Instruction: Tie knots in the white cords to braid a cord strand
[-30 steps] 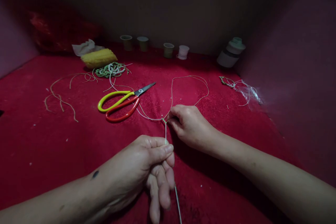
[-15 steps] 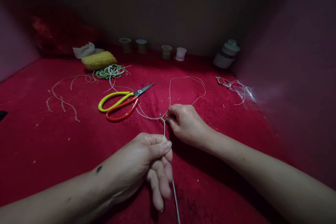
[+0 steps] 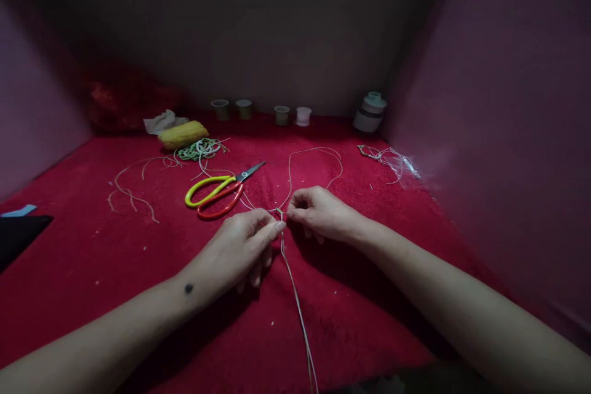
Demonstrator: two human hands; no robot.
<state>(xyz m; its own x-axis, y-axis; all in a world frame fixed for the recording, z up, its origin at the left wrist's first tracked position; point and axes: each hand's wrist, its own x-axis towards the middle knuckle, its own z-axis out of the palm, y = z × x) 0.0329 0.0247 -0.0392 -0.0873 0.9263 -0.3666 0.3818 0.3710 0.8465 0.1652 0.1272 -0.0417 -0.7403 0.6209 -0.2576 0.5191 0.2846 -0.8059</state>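
Note:
Thin pale cords (image 3: 295, 295) run from between my hands down past the near edge of the view. My left hand (image 3: 249, 243) pinches them just below a small greenish knot (image 3: 279, 212). On the other side of the knot, my right hand (image 3: 318, 214) is closed in a pinch on a thin cord end. A loop of the same cord (image 3: 340, 166) lies beyond my right hand. Beyond my left hand rest scissors (image 3: 217, 191) with one yellow and one red handle, their blades nearly closed.
Behind the scissors lie a knotted green and white cord bundle (image 3: 201, 148) and a yellow roll (image 3: 183, 135). Loose cords (image 3: 133, 197) spread leftward. Several spools (image 3: 282, 115) and a bottle (image 3: 370, 112) stand at the back. A plastic bag (image 3: 404, 166) lies right on the red cloth (image 3: 221, 345).
My left hand has moved up the cords, close to the knot and my right hand. The view has shifted, so the back objects sit lower and a black item shows more at left.

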